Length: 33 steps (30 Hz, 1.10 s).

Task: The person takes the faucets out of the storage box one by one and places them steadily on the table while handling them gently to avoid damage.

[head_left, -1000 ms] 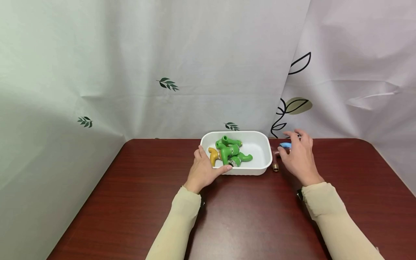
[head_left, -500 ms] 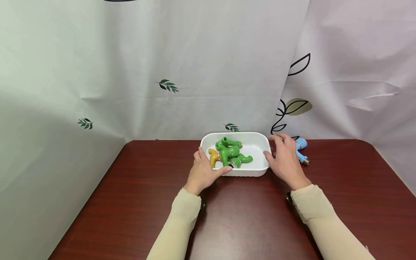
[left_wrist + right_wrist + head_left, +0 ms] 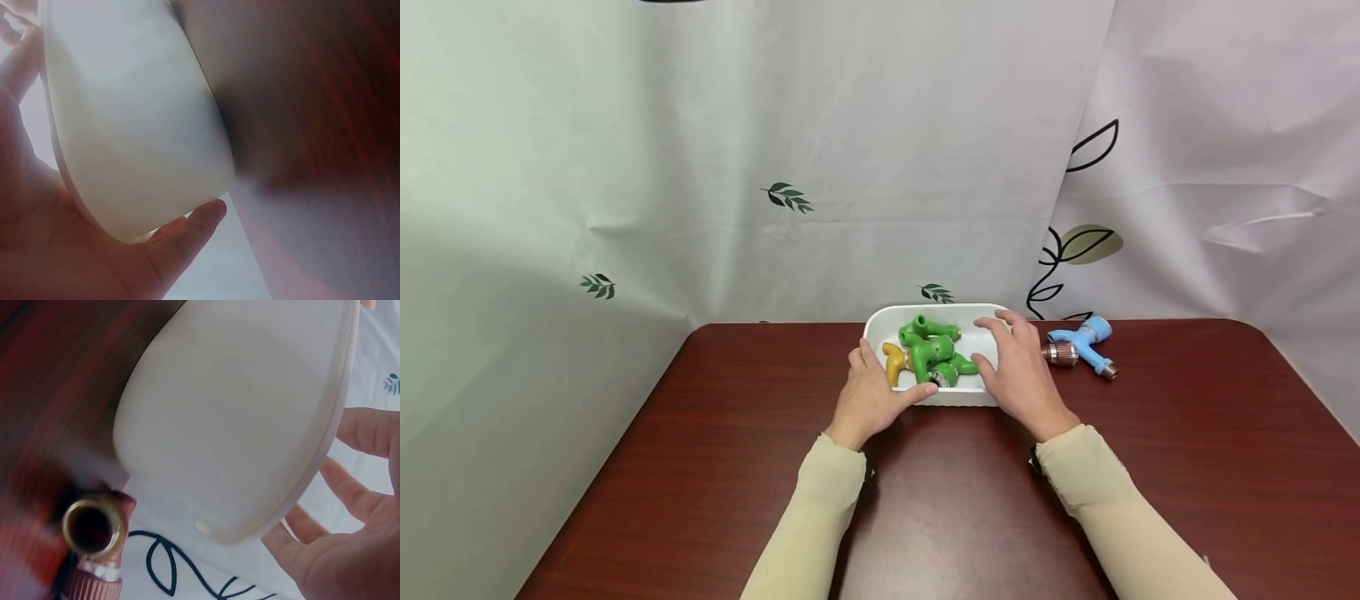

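A white plastic tray [image 3: 962, 398] stands near the table's back edge. Several green taps [image 3: 931, 348] and a yellow tap [image 3: 893, 362] lie heaped in its left half. My left hand [image 3: 868, 396] grips the tray's left front corner, thumb along the front rim and fingers at the left side. Over the tray's right end is my right hand [image 3: 1022, 379], its fingers spread with nothing between them. In the right wrist view those fingers show beyond the tray's rim [image 3: 334, 434]. Just right of the tray lies a brown tap [image 3: 1062, 354], partly hidden by my right hand.
A blue tap [image 3: 1086, 342] lies against the brown one at the right back. The dark red wooden table [image 3: 700, 467] ends at a pale curtain [image 3: 850, 150] with leaf prints, hanging behind and to the left.
My right hand has moved left, away from the blue and brown taps and over the tray's right end, so both taps now show. My left hand stays at the tray's corner.
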Tool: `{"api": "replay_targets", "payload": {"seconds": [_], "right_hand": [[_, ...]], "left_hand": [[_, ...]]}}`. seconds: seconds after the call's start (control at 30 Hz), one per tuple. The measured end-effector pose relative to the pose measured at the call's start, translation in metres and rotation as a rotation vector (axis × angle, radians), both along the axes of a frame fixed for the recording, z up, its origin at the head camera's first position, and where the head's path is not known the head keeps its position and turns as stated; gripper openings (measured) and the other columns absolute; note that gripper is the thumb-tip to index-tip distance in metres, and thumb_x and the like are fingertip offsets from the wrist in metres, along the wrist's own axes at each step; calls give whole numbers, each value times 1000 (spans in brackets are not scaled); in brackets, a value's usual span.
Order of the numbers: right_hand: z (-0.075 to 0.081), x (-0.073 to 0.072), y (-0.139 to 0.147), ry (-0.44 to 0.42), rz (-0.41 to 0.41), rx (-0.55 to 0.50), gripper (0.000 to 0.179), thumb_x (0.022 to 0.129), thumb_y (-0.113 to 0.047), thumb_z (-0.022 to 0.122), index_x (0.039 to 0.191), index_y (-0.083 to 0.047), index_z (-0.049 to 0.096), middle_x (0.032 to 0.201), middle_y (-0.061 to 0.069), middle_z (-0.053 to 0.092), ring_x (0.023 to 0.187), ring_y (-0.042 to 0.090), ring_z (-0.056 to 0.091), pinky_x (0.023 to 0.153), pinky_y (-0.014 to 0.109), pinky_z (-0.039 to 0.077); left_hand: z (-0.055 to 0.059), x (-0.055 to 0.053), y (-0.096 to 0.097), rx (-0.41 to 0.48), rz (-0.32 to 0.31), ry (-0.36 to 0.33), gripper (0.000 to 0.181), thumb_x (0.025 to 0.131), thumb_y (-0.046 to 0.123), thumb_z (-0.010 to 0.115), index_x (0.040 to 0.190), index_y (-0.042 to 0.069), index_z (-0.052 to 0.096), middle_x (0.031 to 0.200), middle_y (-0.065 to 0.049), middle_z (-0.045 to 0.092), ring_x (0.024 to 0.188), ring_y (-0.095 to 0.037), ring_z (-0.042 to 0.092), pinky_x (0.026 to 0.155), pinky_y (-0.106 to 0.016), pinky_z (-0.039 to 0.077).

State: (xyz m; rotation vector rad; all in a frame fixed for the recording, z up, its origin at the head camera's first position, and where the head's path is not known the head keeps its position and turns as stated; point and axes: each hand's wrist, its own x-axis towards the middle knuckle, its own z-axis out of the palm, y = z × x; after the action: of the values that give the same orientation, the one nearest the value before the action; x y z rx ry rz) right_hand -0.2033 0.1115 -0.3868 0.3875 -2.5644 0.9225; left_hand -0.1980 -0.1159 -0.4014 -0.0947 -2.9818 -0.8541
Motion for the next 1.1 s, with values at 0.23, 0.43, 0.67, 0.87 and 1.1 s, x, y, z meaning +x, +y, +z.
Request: {"api": "replay_targets", "payload": {"seconds": [0.23,0.43,0.67,0.87,1.1], "right_hand": [[0,-3,-11,28,27,17,42,88,-6,75,128,-2,63,141,29,47,131,48,40,106,59,35],[-3,-7,-19,22,64,15,42,89,-7,75,129,-1,64,139,30,50,129,50,44,107,58,35],[-6,-12,-26,-14,90,-4,44,89,-7,74,130,1,63,136,30,53,127,49,46,107,56,36],[-11,-17,-32,-49,96,-17,45,89,-7,75,132,-1,62,135,28,55,127,46,49,108,55,36],[-14,-20,-34,-85,102,3,48,89,-9,75,135,-4,62,138,26,54,129,41,50,109,51,37]], "left_hand": [[0,-1,1,1,-5,-6,135,75,72,74,156,-11,3,150,-29,26,121,-42,51,92,-46,51],[2,1,2,7,-4,-5,135,75,71,74,156,-11,4,149,-30,27,119,-43,52,91,-46,52],[3,1,3,-1,-13,7,136,75,71,75,155,-13,4,147,-32,28,119,-43,52,92,-46,51],[2,1,3,-8,-11,14,135,75,70,74,155,-13,5,146,-32,28,118,-43,52,90,-47,52],[3,1,1,-11,-12,21,135,75,70,75,154,-15,5,145,-33,29,118,-44,52,90,-47,52]]}}
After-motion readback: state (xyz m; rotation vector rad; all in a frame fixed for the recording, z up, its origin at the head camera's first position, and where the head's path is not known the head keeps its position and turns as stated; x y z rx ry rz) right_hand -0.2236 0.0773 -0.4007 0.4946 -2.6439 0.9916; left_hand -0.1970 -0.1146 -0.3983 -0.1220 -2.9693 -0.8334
